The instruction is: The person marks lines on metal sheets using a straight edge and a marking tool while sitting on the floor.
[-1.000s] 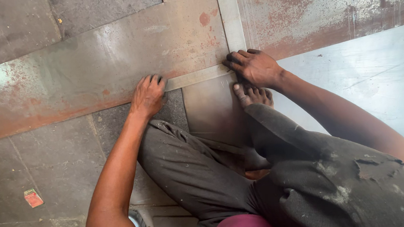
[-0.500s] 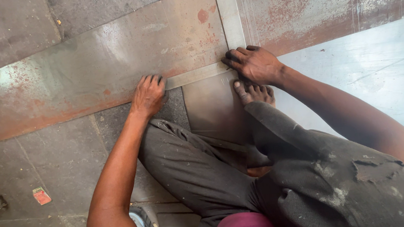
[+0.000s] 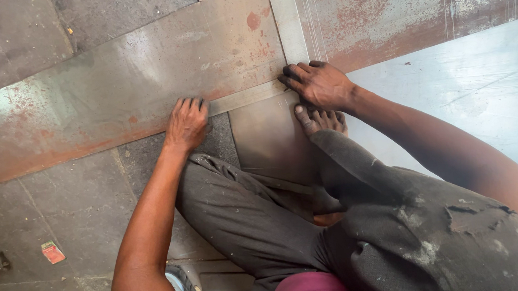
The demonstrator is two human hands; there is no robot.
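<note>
Head view: left hand (image 3: 186,123) presses flat, fingers together, on the horizontal arm of a steel square (image 3: 249,96); right hand (image 3: 321,84) lies spread over its corner, gripping nothing. A bare foot (image 3: 322,121) sits just below the right hand. Risk: uneven pressure could let the square slide on the rusty sheet (image 3: 113,95); sheet edges could cut fingers or toes.

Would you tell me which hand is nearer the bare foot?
Right. The right hand presses on the steel square's corner just above the bare foot; the left hand lies farther left.
</note>
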